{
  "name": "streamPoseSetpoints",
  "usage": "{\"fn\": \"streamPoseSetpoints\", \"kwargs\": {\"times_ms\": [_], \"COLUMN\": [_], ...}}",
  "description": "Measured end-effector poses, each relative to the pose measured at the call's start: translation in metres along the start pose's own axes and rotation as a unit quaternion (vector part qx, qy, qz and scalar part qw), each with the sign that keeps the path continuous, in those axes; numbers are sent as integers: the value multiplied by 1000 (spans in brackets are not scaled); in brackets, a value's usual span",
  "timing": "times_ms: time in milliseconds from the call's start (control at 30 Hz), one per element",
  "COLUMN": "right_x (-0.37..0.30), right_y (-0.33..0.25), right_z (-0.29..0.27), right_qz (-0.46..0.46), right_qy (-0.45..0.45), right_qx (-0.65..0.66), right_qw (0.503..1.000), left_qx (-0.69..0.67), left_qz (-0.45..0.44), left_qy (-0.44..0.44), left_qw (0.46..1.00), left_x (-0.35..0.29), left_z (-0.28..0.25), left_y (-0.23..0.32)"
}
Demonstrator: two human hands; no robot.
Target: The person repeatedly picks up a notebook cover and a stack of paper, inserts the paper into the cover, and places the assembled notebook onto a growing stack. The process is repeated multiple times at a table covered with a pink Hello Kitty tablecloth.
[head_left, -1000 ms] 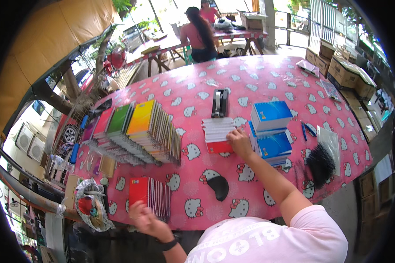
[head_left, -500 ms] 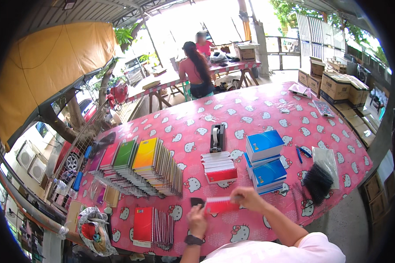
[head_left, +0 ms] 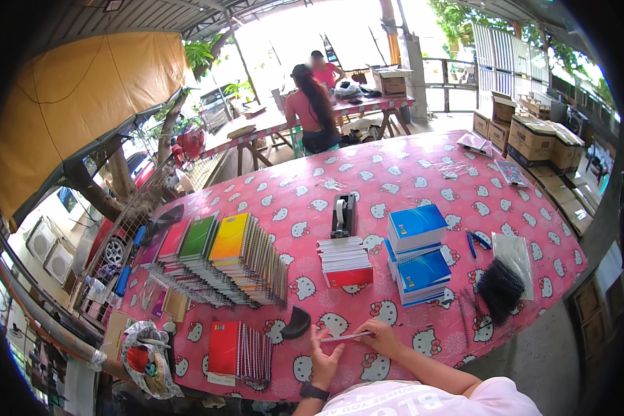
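Booklet (head_left: 347, 338) edge-on, gap beyond, table edge (head_left: 464, 358) near

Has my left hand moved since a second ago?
Yes, to the right: it was over the near part of the red notebook stack; now the left hand is clear of that stack, on its right side.

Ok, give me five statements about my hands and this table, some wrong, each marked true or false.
The left hand and right hand are at opposite ends of a thin booklet. True.
The tape dispenser stands left of the blue notebooks. True.
The right hand rests on the blue notebooks. False: it is at the booklet.
Red spiral notebooks lie left of the left hand. True.
The blue notebooks lie left of the red spiral ones. False: they lie to the right.
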State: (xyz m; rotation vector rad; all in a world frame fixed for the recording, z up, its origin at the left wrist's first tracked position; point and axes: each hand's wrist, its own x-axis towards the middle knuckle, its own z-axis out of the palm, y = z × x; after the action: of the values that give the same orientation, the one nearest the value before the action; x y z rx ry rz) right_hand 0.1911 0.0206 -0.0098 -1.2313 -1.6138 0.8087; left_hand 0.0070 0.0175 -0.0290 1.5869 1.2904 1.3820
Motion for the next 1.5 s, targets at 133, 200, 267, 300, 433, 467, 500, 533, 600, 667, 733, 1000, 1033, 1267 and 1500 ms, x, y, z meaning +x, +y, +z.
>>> {"fn": "streamPoseSetpoints", "kwargs": {"times_ms": [133, 200, 267, 300, 433, 467, 500, 533, 600, 667, 733, 1000, 1033, 1267, 1500], "right_x": [-2, 1, -1, -2, -1, -2, -5, -8, -15, -27, -41, -72, -77, -75, -78], "right_y": [-1, -3, 5, 9, 15, 15, 14, 9, 0, -7, 18, 91, 101, 109, 120], "right_z": [12, 16, 23, 24, 20, 20, 17, 12, -6, -58, -113, -229, -236, -243, -256], "right_qz": [106, 122, 101, 95, 99, 109, 108, 105, 41, -19, 53, 213, 210, 175, 235], "right_qy": [59, 81, 85, 79, 54, 45, 38, 28, 49, 135, 261, 313, 301, 256, 177], "right_qx": [188, 239, 229, 213, 188, 193, 202, 212, 125, -6, -12, -528, -512, -506, -508], "right_qw": [975, 960, 964, 969, 976, 974, 973, 971, 990, 991, 964, 761, 776, 805, 809], "left_qx": [-36, -41, -46, 17, 260, 316, 283, 270, 249, 255, 235, 257, 253, 253, 218], "left_qz": [-90, -90, -101, -54, 152, 208, 221, 221, 225, 251, 255, 253, 255, 234, 248], "left_qy": [-47, -25, -16, 26, 75, 58, -93, -112, -145, -118, -108, -96, -113, -128, -105], "left_qw": [994, 995, 994, 998, 951, 924, 929, 931, 931, 926, 931, 928, 926, 930, 938], "left_x": [-7, -12, -21, -26, -14, -7, 5, -1, -11, -7, -9, -8, -9, -11, -6], "left_z": [6, 9, 10, 13, 20, 21, 18, 19, 19, 17, 18, 18, 18, 5, 13], "left_y": [-16, -25, -34, -37, 37, 55, 68, 60, 37, 43, 42, 40, 40, 43, 48]}}
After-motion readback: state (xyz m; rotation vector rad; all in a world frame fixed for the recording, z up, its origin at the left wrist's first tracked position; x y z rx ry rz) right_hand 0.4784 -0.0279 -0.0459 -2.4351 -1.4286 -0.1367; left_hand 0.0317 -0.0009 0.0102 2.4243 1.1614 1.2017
